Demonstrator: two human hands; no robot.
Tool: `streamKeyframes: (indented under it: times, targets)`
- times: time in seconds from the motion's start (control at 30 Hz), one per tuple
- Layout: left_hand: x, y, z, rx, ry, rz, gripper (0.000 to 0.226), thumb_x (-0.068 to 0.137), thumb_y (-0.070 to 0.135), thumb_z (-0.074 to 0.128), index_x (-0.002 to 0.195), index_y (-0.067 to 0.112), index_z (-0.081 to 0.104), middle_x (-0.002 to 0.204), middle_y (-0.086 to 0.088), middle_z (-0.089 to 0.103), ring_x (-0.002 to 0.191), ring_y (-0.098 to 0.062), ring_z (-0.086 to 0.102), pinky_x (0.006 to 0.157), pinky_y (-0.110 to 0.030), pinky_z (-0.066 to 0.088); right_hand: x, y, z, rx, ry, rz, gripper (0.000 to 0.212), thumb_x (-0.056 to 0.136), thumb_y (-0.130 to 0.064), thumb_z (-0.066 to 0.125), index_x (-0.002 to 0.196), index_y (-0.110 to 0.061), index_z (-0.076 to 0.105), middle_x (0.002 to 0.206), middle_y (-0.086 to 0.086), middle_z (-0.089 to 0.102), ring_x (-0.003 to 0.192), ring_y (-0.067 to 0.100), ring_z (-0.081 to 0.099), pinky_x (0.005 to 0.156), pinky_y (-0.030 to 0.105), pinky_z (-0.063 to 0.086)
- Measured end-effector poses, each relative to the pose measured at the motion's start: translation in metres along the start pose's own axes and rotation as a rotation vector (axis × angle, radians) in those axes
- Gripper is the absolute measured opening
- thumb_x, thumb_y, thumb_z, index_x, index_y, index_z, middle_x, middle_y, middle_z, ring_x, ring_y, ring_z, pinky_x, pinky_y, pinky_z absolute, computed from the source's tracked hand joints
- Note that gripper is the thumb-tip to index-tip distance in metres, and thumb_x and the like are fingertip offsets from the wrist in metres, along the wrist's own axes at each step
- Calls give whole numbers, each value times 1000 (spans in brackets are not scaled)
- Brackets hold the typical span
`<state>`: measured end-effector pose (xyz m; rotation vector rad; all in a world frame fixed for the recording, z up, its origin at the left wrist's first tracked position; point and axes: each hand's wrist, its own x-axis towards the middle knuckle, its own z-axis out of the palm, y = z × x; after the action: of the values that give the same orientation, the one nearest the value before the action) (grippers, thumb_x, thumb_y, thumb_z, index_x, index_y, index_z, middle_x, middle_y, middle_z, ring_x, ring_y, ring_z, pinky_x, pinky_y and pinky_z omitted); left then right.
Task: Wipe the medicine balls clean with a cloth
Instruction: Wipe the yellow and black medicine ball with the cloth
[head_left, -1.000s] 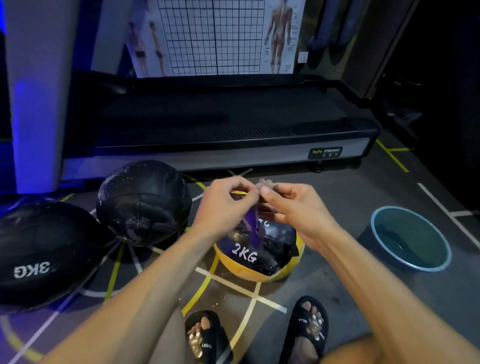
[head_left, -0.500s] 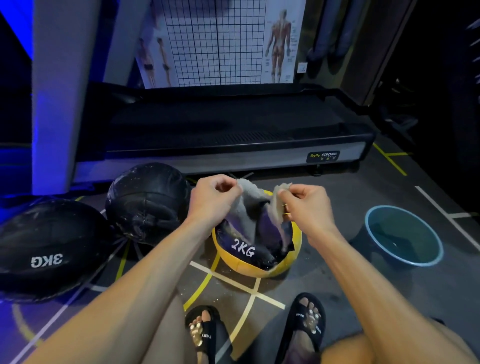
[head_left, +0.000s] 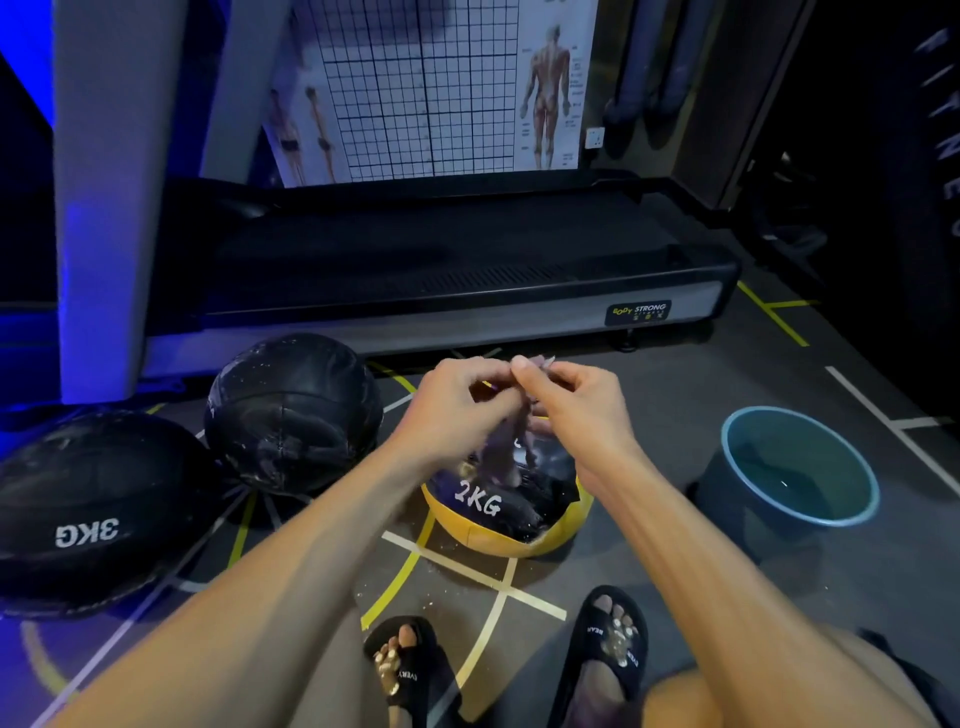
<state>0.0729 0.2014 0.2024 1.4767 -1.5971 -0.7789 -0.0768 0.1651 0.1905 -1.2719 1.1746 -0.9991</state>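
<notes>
Gym floor: left hand, right hand pinch cloth above 2KG ball; basin right, apart.

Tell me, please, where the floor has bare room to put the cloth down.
Bare floor lies between the 2KG ball and the basin, and between basin and treadmill. Left is crowded: the 3KG ball and black ball sit close.
</notes>
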Motion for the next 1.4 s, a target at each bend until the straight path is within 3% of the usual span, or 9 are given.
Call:
streamKeyframes:
  times: [0.2,0.33,0.53,0.73,0.93,1.07,1.17,1.27,1.4]
  targets:
    - [0,4,-15,-483,91,-274,25,95,-7,49,100,6,70,89,-12,67,78,-20,68,70,-32,63,-3,-10,-18,7,2,-150,20,99,-32,63,89,-21,77,89,9,74,86,22,68,81,46,53]
    - [-9,-7,-23,-487,-252,-332,67,73,20,80,136,16,58,132,-6,67,123,-19,64,105,-38,51,-15,-24,-28,53,-90,-260,18,104,-29,57,99,-26,74,99,5,75,92,20,68,77,42,52]
    - [-29,6,-25,-732,-410,-334,66,87,31,76,139,-2,54,138,-21,62,128,-34,59,115,-46,44,-33,-30,-35,140,-143,-330,18,106,-17,50,105,-15,68,108,9,75,104,24,71,90,39,57]
    - [-42,29,-26,-755,-132,-202,45,89,12,71,132,6,61,121,-12,68,101,-22,67,88,-44,59,-47,-34,-44,197,-102,-145,18,102,-25,59,110,-14,70,100,5,74,84,16,69,63,24,55]
    - [-35,40,-43,-131,95,135,32,100,6,62,130,17,57,118,-5,64,99,-13,62,79,-31,54,-54,-46,-43,281,-310,182,61,72,-10,76,130,-1,60,99,7,76,79,15,73,67,23,60]
    - [-26,58,-62,-197,156,227,32,102,11,60,130,25,54,110,3,65,93,-11,63,68,-25,52,-47,-71,-36,444,-286,138,39,89,-27,74,119,-7,64,85,8,69,73,24,65,73,23,56]
    - [-17,58,-68,-363,175,125,29,103,10,60,124,28,55,108,-4,64,84,-13,61,55,-20,49,-47,-73,-25,409,-451,241,73,78,-56,80,125,-4,61,109,23,56,100,43,47,106,41,44]
    - [-14,42,-67,-445,152,-70,28,104,11,58,128,22,51,103,-10,60,62,-10,58,43,-23,45,-43,-72,-19,334,-476,175,41,86,-37,70,110,-4,66,86,8,66,74,24,65,70,27,58]
    - [-17,27,-72,-793,26,-281,48,98,10,66,142,19,47,100,-6,65,62,-10,61,53,-25,52,-31,-65,-16,170,-430,130,30,94,-12,63,122,-1,66,99,13,71,76,18,68,66,29,59]
